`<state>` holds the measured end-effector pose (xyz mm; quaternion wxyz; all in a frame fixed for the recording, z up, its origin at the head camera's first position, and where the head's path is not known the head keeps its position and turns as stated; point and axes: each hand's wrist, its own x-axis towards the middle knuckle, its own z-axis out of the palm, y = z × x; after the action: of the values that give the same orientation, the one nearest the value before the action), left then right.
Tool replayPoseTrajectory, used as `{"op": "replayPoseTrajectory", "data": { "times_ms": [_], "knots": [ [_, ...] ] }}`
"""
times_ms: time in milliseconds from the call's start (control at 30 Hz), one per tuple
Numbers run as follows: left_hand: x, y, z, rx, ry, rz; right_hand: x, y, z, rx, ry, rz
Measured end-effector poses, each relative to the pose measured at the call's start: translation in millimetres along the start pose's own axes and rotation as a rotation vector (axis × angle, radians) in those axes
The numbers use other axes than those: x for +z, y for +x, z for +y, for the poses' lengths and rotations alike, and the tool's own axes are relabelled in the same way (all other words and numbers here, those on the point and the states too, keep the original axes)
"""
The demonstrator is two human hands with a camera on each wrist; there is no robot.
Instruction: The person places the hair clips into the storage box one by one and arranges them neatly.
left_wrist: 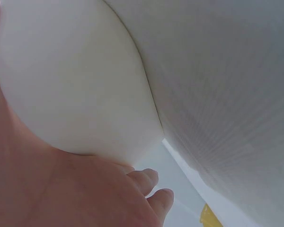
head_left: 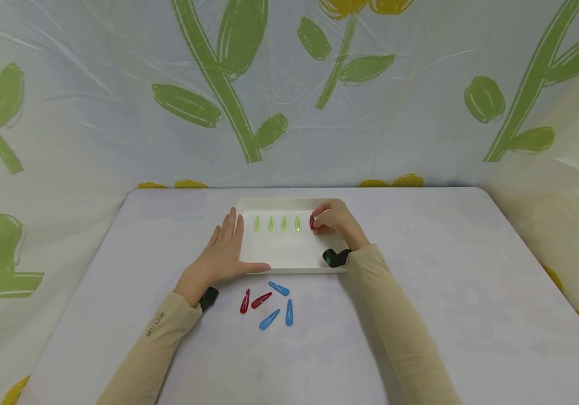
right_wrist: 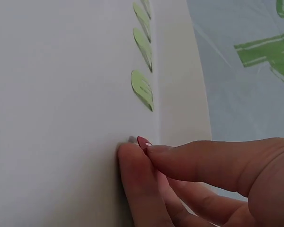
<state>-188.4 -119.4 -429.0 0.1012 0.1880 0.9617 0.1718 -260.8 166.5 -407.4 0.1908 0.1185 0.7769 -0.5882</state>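
My right hand point(head_left: 337, 222) pinches a red hair clip point(head_left: 312, 222) between thumb and fingertips at the right end of a row inside the white tray point(head_left: 289, 268). In the right wrist view only a small red part of that clip point(right_wrist: 143, 142) shows past the fingertips. Several light green hair clips point(head_left: 284, 224) stand side by side to its left, along the tray's far side. My left hand point(head_left: 223, 253) rests against the tray's left side with fingers straight, its thumb lying along the near rim. The left wrist view shows the palm against the tray's outer wall point(left_wrist: 75, 85).
Before the tray lie two red hair clips point(head_left: 245, 301) and several blue ones point(head_left: 269, 319), at mixed angles on the pale tabletop point(head_left: 451, 292). A leaf-patterned sheet point(head_left: 395, 129) hangs behind the table. Dark wrist-worn devices point(head_left: 336, 257) sit at both wrists.
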Motion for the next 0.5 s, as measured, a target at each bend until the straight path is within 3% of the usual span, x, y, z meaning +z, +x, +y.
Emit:
{"op": "replayPoseTrajectory", "data": {
  "times_ms": [500],
  "knots": [
    [-1.9,-0.4,1.9,-0.006,-0.013,-0.007,1.0,1.0,4.9,-0.042,-0.063,0.048]
  ]
}}
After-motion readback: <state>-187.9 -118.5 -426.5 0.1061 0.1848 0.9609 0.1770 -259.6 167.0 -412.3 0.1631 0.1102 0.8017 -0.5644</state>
